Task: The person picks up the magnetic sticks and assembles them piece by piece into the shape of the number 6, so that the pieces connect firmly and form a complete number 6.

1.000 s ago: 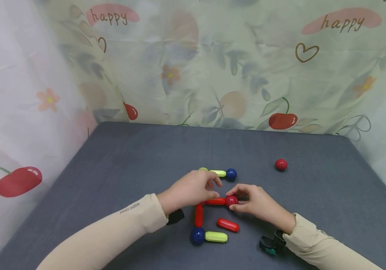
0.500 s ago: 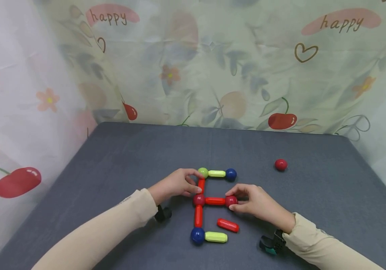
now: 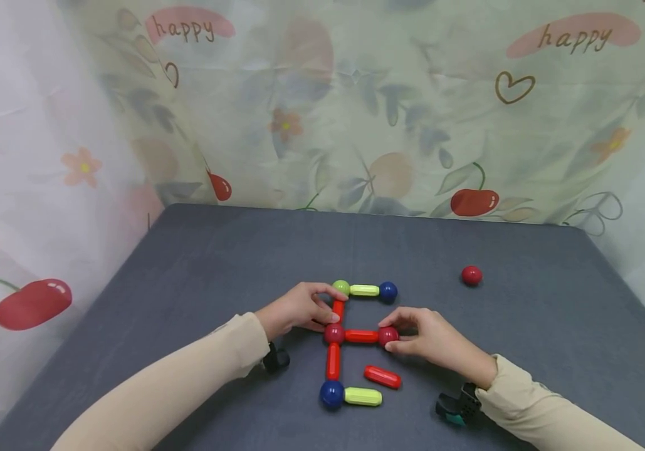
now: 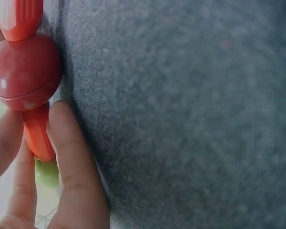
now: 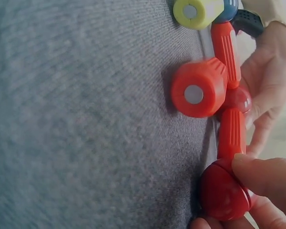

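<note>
A figure of magnetic rods and balls lies on the dark table. Its spine runs from a green ball [image 3: 341, 287] through a red rod [image 3: 338, 309], a middle red ball [image 3: 335, 334] and another red rod [image 3: 333, 361] to a blue ball [image 3: 332, 394]. My left hand [image 3: 305, 305] pinches the upper red rod; in the left wrist view, thumb and fingers flank this rod [image 4: 38, 131]. From the middle ball, a red rod [image 3: 361, 337] leads right to an end red ball [image 3: 388, 336]. My right hand [image 3: 432, 335] grips that end ball [image 5: 224, 191] between thumb and fingers.
A loose red rod [image 3: 382, 376] lies below the middle branch. Yellow-green rods extend right from the blue ball [image 3: 363, 396] and the green ball [image 3: 364, 290], the upper one ending in another blue ball [image 3: 388, 292]. A separate red ball [image 3: 471, 275] sits farther back right.
My left hand has moved left off the middle ball, uncovering it, and now pinches the upper red rod. My right hand stays on the end ball.
</note>
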The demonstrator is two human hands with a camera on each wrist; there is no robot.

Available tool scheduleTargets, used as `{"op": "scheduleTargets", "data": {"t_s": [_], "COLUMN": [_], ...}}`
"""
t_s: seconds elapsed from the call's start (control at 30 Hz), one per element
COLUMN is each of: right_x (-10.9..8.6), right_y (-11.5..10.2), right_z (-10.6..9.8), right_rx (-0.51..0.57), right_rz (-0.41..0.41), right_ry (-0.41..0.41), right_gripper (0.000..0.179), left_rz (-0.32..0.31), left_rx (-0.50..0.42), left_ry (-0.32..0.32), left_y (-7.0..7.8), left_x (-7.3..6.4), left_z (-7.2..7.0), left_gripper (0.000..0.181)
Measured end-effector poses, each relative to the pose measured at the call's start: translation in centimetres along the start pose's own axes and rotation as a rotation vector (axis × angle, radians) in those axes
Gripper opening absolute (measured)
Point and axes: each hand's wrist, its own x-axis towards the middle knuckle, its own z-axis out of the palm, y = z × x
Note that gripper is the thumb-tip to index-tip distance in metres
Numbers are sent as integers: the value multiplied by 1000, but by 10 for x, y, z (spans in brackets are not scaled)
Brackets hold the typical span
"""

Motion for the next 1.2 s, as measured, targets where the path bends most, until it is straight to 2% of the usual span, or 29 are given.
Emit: {"op": "scheduleTargets", "data": {"t_s": [0.2, 0.37, 0.43, 0.6, 0.67, 0.87, 1.1, 1.2], "right_x": [1, -3, -5, -15, -19, -29, -32, -31], "right_y": [1, -2, -5, -15, -19, -27, -23, -22], "right_z": [0, -2, -3, -5, -6, -1, 11, 16], "right_rx": [-27, 40, 57, 13, 6, 0, -17, -46], "right_rz": [-12, -10, -15, -66, -87, -115, -86, -75], "right_ry": [-5, -14, 9, 105, 110, -7, -165, -196], "right_gripper": [32, 45, 47, 42, 39, 34, 30, 29], "left_rz": [-1, -2, -2, -7, -7, -4, -3, -2], "left_rx": [-2, -8, -7, -3, -3, -2, -3, -6], "left_ry": [3, 5, 6, 5, 3, 3, -1, -2], "left_y": [0, 0, 0, 0, 0, -1, -2, -1], "left_x": [0, 0, 1, 0, 0, 1, 2, 1], "left_z": [0, 0, 0, -1, -1, -1, -1, 0], "left_gripper": [38, 38, 38, 38, 38, 38, 38, 39]}}
